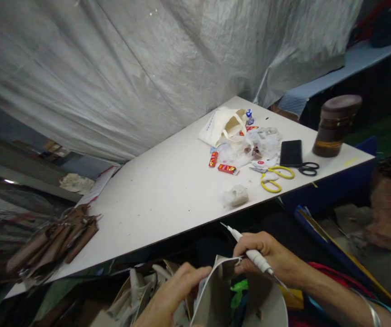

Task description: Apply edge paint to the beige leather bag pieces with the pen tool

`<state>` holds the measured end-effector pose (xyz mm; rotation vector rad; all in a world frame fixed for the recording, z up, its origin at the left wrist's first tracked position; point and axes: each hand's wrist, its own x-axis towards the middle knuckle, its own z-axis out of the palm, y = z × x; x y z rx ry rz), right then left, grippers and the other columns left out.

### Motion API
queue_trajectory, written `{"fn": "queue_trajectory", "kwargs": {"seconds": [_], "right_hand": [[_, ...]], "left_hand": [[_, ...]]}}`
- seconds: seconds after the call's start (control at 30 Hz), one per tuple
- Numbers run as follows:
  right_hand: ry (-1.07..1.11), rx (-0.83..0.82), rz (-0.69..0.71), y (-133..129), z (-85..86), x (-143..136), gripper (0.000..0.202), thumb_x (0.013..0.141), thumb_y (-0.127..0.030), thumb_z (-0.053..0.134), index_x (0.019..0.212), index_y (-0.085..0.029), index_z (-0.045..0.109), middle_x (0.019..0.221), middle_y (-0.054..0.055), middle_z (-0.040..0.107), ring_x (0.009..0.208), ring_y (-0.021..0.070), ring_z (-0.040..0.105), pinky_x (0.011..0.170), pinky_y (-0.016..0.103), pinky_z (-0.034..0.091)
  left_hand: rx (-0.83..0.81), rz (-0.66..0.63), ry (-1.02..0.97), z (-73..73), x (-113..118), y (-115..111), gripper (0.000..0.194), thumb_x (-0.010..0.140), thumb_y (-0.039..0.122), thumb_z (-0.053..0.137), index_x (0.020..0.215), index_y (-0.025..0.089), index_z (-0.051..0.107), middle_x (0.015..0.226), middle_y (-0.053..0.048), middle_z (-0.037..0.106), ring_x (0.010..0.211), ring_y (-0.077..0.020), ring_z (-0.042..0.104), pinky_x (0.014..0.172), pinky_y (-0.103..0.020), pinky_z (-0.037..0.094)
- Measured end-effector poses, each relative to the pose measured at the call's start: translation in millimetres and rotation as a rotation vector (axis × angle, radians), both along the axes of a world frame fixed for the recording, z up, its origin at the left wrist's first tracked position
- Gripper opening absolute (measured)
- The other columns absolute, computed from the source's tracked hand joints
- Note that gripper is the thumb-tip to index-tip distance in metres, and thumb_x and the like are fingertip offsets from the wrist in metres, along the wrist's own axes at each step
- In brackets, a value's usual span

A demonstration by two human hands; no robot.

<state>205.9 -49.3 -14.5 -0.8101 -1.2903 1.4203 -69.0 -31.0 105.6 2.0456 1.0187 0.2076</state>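
Note:
A beige bag (212,290), its mouth partly open, is at the bottom centre below the table's near edge. My left hand (175,290) grips the bag's left rim, the fingertips at its upper edge. In my right hand (266,250) lies a white pen-shaped tool (258,261) with a thin metal tip that points up and left; a thin cord or wire shows at its rear end. The fingertips of the same hand also pinch the bag's rim. Inside the bag a bright green patch is visible.
On the white table (154,190) are yellow-handled scissors (273,175), black-handled scissors (307,169), a dark phone (290,153), a brown bottle (334,127), a cloth tote (220,127) and small red boxes (227,169). Brown bags (59,236) lie at left. Another person's arm (384,204) shows at right.

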Motion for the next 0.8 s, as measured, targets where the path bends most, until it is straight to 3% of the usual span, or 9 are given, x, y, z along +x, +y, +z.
{"fn": "queue_trajectory", "kwargs": {"seconds": [0.07, 0.17, 0.3, 0.37, 0.5, 0.67, 0.8], "right_hand": [[-0.048, 0.027, -0.029, -1, -2.2, -2, 0.022, 0.086, -0.039, 0.081, 0.085, -0.017, 0.078, 0.082, 0.001, 0.066, 0.072, 0.0128, 0.059, 0.063, 0.022, 0.043], [-0.231, 0.103, -0.140, -5, -3.3, -3, 0.021, 0.088, -0.037, 0.077, 0.080, -0.018, 0.076, 0.078, 0.002, 0.065, 0.072, 0.0148, 0.059, 0.065, 0.025, 0.042], [-0.370, 0.110, -0.303, -8, -11.7, -4, 0.022, 0.093, -0.037, 0.071, 0.079, -0.019, 0.073, 0.075, 0.002, 0.065, 0.073, 0.0158, 0.060, 0.066, 0.026, 0.042], [-0.390, 0.061, -0.333, -6, -18.5, -3, 0.025, 0.094, -0.039, 0.069, 0.080, -0.019, 0.073, 0.076, 0.002, 0.065, 0.072, 0.0155, 0.060, 0.065, 0.025, 0.042], [-0.424, -0.005, -0.377, 4, -27.2, -1, 0.031, 0.094, -0.043, 0.067, 0.077, -0.018, 0.071, 0.070, 0.001, 0.062, 0.064, 0.0137, 0.056, 0.059, 0.024, 0.038], [-0.422, -0.021, -0.345, 16, -26.7, 4, 0.041, 0.102, -0.049, 0.057, 0.077, -0.018, 0.069, 0.065, -0.001, 0.058, 0.060, 0.0122, 0.052, 0.056, 0.023, 0.037], [-0.401, 0.016, -0.409, 20, -33.6, 14, 0.030, 0.103, -0.045, 0.056, 0.098, -0.021, 0.074, 0.080, 0.002, 0.068, 0.069, 0.0152, 0.063, 0.063, 0.023, 0.049]], "left_hand": [[-0.039, -0.025, -0.150, -8.0, 14, 14, 0.063, 0.085, 0.044, 0.075, 0.145, 0.035, 0.058, 0.133, -0.008, 0.062, 0.121, -0.0330, 0.060, 0.107, -0.042, 0.048], [-0.217, -0.074, -0.315, -24.3, 45, 32, 0.065, 0.084, 0.042, 0.076, 0.145, 0.029, 0.057, 0.137, -0.010, 0.058, 0.124, -0.0333, 0.058, 0.109, -0.044, 0.045], [-0.284, -0.094, -0.152, -46.4, 80, 46, 0.056, 0.073, 0.020, 0.078, 0.127, 0.024, 0.064, 0.118, -0.005, 0.067, 0.111, -0.0280, 0.061, 0.101, -0.038, 0.047], [-0.320, -0.076, -0.117, -59.4, 90, 51, 0.048, 0.070, 0.018, 0.077, 0.118, 0.021, 0.067, 0.110, -0.003, 0.069, 0.103, -0.0259, 0.061, 0.095, -0.035, 0.047], [-0.397, 0.106, -0.194, -87.2, 101, 61, 0.029, 0.071, 0.026, 0.078, 0.098, 0.016, 0.071, 0.090, -0.003, 0.068, 0.087, -0.0220, 0.058, 0.079, -0.030, 0.045], [-0.491, 0.334, -0.303, -108.8, 109, 65, 0.025, 0.069, 0.028, 0.083, 0.087, 0.012, 0.075, 0.079, -0.004, 0.068, 0.075, -0.0190, 0.057, 0.073, -0.028, 0.043], [-0.542, 0.439, -0.360, -120.1, 110, 69, 0.029, 0.074, 0.036, 0.085, 0.088, 0.012, 0.079, 0.073, -0.004, 0.067, 0.067, -0.0162, 0.053, 0.066, -0.027, 0.040]]}}
